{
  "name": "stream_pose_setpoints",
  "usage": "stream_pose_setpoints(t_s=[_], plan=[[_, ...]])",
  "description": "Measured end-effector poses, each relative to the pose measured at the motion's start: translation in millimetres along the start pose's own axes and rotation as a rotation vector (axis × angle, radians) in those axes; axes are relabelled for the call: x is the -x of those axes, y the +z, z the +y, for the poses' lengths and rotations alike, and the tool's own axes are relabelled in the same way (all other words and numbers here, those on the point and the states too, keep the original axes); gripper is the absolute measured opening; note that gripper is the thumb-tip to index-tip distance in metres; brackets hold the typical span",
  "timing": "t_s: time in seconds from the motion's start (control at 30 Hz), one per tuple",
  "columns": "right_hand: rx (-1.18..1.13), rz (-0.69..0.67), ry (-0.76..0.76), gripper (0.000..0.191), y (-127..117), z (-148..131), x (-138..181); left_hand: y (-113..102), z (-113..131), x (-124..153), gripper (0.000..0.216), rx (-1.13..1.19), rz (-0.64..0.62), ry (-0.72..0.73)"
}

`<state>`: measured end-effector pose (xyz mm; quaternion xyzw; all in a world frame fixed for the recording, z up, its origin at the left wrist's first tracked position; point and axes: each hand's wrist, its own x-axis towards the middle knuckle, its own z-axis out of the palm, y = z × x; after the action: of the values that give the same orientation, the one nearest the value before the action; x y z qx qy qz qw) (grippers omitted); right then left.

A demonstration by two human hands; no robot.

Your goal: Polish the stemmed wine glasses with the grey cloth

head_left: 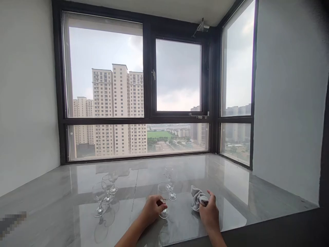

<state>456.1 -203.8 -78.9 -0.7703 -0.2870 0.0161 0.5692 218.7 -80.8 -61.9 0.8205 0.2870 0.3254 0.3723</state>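
My left hand (pixel 153 210) is closed around the lower bowl and stem of a clear stemmed glass (pixel 163 188). The glass stands upright, its round foot at or just above the shiny grey sill. To its right, my right hand (pixel 209 213) grips a crumpled light grey cloth (pixel 197 198), the thumb side up and the cloth bunched out to the left. Just behind the held glass, a second stemmed glass (pixel 172 178) stands on the sill, with another glass (pixel 169 168) partly hidden behind it.
On the left of the glossy sill (pixel 144 175) stands a row of three stemmed glasses, the nearest glass (pixel 99 197) in front. Dark-framed windows (pixel 147 85) rise behind. The sill's front edge (pixel 267 219) runs close to my right forearm. White walls flank both sides.
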Motion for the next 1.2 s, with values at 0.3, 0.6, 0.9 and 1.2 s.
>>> stream_pose_setpoints(t_s=[0.3, 0.6, 0.9, 1.2], plan=[[0.020, 0.105, -0.042, 0.058, -3.2, 3.4, 1.9, 55.9, 16.9, -36.1, 0.010, -0.164, 0.053, -0.052], [0.065, 0.097, -0.053, 0.058, -2.2, 4.4, 0.6, 58.0, 22.5, -33.0, 0.008, -0.308, 0.072, -0.072], [0.011, 0.080, -0.036, 0.056, -5.6, 1.4, 4.4, 53.5, 32.9, -18.8, 0.023, -0.449, 0.109, 0.072], [0.021, 0.090, -0.063, 0.056, -2.3, 6.4, 0.9, 56.6, 26.2, -23.6, 0.014, -0.504, 0.016, 0.064]])
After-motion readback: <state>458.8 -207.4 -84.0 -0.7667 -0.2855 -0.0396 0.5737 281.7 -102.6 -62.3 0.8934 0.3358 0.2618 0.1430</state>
